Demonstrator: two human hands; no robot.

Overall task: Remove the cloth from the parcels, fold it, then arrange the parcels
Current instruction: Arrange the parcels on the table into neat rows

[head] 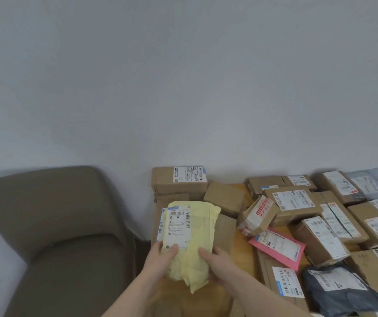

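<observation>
Head view: both hands (160,259) grip yellow parcel (192,239).

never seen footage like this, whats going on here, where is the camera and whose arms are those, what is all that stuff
There is no machine here. The single picture comes from a wide-angle camera worn on a person's head, looking forward and down, so the two bare arms reaching in from the bottom are the wearer's own.

Both hands hold one soft yellow parcel with a white shipping label. The left hand grips its lower left side with the thumb on the label, and the right hand grips its lower right side.

Beyond it is a wooden table crowded with parcels: many brown cardboard boxes, a flat pink mailer and a dark grey plastic bag, most with labels. To the left stands a brown padded chair against a plain pale wall.

No cloth is visible, so it seems the sorting of parcels is under way.
</observation>
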